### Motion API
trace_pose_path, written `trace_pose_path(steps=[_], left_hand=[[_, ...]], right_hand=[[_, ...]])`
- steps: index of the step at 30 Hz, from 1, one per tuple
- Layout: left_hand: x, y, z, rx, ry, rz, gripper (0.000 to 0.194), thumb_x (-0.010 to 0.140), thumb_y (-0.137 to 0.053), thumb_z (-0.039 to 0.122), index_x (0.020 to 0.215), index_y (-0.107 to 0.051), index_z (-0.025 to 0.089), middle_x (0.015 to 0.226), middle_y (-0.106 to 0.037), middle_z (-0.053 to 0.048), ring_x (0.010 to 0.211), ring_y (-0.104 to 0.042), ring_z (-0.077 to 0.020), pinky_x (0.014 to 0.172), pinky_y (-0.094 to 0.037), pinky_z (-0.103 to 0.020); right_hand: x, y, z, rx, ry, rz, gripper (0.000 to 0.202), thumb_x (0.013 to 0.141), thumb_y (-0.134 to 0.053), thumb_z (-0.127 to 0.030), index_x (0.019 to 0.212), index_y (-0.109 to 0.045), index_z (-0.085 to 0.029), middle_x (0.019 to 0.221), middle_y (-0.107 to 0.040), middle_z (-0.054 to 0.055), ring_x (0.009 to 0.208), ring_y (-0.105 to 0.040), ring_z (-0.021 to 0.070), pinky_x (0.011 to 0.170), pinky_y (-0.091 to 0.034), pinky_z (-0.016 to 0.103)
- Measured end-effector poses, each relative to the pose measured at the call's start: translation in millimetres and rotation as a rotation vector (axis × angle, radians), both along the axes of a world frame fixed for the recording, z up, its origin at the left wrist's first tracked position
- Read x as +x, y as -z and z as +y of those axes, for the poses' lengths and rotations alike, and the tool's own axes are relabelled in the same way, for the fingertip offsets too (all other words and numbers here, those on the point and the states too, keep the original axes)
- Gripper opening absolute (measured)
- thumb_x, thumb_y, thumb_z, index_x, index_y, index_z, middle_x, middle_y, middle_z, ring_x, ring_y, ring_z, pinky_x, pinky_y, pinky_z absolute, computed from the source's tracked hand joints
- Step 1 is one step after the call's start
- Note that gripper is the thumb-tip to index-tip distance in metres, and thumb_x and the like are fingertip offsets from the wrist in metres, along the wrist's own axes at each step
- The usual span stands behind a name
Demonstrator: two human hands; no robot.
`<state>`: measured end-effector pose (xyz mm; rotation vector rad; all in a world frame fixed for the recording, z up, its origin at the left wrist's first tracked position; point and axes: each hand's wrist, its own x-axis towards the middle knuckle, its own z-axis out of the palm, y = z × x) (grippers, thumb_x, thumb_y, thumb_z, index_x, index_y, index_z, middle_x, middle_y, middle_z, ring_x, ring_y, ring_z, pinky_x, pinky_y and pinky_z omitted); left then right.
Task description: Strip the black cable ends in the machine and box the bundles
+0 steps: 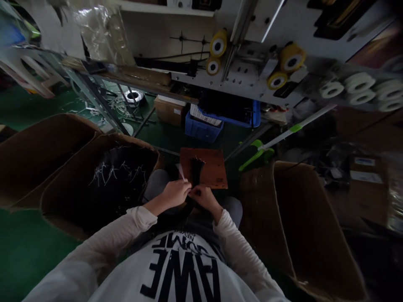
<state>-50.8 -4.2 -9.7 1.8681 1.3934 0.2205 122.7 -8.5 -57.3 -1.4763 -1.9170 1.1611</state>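
Green floor extends beneath a workshop scene, with a machine panel bearing yellow-rimmed rollers at the rear and a blue bin below. Centrally, a bundle of black strands lies on a reddish-brown wooden board, its near end at the seated person's hands. Left hand: fingers pinching a white strip, which projects upward beside the bundle. Right hand: fingers bent toward the left fingertips at the bundle's near end; whether they grip anything cannot be told. Flanking: at left, a cardboard box containing black material with white ties; at right, an open cardboard carton.
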Motion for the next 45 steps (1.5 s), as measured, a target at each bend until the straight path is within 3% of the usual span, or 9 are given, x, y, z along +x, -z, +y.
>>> trace_pose_path(steps=[4, 10, 13, 17, 27, 31, 39, 42, 45], left_hand=[[16.2, 2.2, -0.5, 0.166, 0.119, 0.041, 0.03, 0.09, -0.035, 0.028, 0.108, -0.058, 0.021, 0.099, -0.063, -0.01, 0.09, -0.06, -0.0216, 0.078, -0.041, -0.029], [14.4, 20.0, -15.1, 0.139, 0.037, -0.222, 0.059, 0.086, -0.044, 0.017, 0.141, -0.025, 0.024, 0.106, -0.063, -0.006, 0.093, -0.061, -0.0181, 0.083, -0.042, -0.027], [12.5, 28.6, -19.1, 0.093, -0.03, -0.288, 0.048, 0.084, -0.048, 0.019, 0.132, -0.041, 0.02, 0.096, -0.065, -0.007, 0.088, -0.06, -0.0183, 0.083, -0.042, -0.028], [13.9, 37.4, -11.4, 0.079, 0.003, -0.28, 0.016, 0.083, -0.05, 0.021, 0.091, -0.063, 0.016, 0.092, -0.062, -0.01, 0.091, -0.056, -0.0208, 0.085, -0.039, -0.031], [25.7, 53.6, -4.4, -0.068, -0.094, -0.253, 0.018, 0.081, -0.053, 0.022, 0.08, -0.066, 0.011, 0.071, -0.064, -0.002, 0.065, -0.056, -0.0109, 0.057, -0.04, -0.018], [24.8, 56.7, -15.7, -0.002, -0.179, -0.226, 0.026, 0.085, -0.047, 0.029, 0.086, -0.066, 0.011, 0.078, -0.066, -0.004, 0.071, -0.059, -0.0122, 0.061, -0.041, -0.02], [11.5, 33.1, -12.1, 0.186, 0.028, -0.166, 0.017, 0.084, -0.049, 0.024, 0.095, -0.06, 0.018, 0.1, -0.061, -0.007, 0.089, -0.059, -0.0178, 0.074, -0.043, -0.026], [-8.4, 15.7, -4.1, 0.363, 0.209, 0.067, 0.019, 0.083, -0.048, 0.021, 0.098, -0.059, 0.021, 0.109, -0.055, -0.009, 0.093, -0.057, -0.0206, 0.071, -0.043, -0.03], [-31.8, 9.2, -0.9, 0.439, 0.219, 0.27, 0.018, 0.08, -0.05, 0.016, 0.094, -0.06, 0.021, 0.101, -0.058, -0.008, 0.092, -0.057, -0.021, 0.069, -0.043, -0.029]], right_hand=[[-0.3, 0.7, 0.8, 0.082, 0.026, -0.003, 0.013, 0.075, -0.056, -0.02, 0.067, -0.064, -0.014, 0.061, -0.06, 0.002, 0.057, -0.051, 0.0127, 0.055, -0.034, 0.023], [12.0, 2.9, 0.3, -0.023, 0.029, 0.152, 0.017, 0.08, -0.053, -0.029, 0.071, -0.058, -0.015, 0.068, -0.058, 0.0, 0.063, -0.051, 0.0122, 0.061, -0.038, 0.023], [15.3, 5.7, 2.4, -0.08, 0.005, 0.204, 0.017, 0.079, -0.054, -0.03, 0.07, -0.056, -0.016, 0.068, -0.057, -0.001, 0.065, -0.052, 0.0123, 0.063, -0.039, 0.024], [20.1, 9.5, 5.4, -0.154, -0.01, 0.257, 0.016, 0.078, -0.055, -0.032, 0.072, -0.054, -0.017, 0.065, -0.055, -0.002, 0.06, -0.05, 0.0114, 0.06, -0.04, 0.023], [22.9, 28.7, -3.2, 0.246, -0.052, 0.048, 0.017, 0.083, -0.045, -0.032, 0.075, -0.052, -0.019, 0.07, -0.059, 0.006, 0.067, -0.057, 0.0207, 0.066, -0.044, 0.034], [17.9, 32.0, -12.3, 0.169, 0.06, 0.111, 0.022, 0.083, -0.05, -0.038, 0.071, -0.053, -0.019, 0.073, -0.061, 0.007, 0.071, -0.057, 0.0201, 0.067, -0.044, 0.032], [17.5, 22.1, -16.3, 0.067, 0.095, 0.307, 0.025, 0.076, -0.062, -0.038, 0.063, -0.055, -0.018, 0.077, -0.061, 0.006, 0.076, -0.056, 0.0188, 0.069, -0.043, 0.03], [25.6, 22.0, -18.5, 0.154, 0.134, 0.317, 0.023, 0.073, -0.065, -0.035, 0.063, -0.055, -0.018, 0.08, -0.059, 0.005, 0.081, -0.055, 0.0183, 0.075, -0.041, 0.031], [29.3, 16.6, -28.3, 0.1, 0.26, 0.364, 0.024, 0.074, -0.064, -0.036, 0.064, -0.054, -0.018, 0.087, -0.059, 0.005, 0.078, -0.054, 0.0159, 0.069, -0.042, 0.029]])
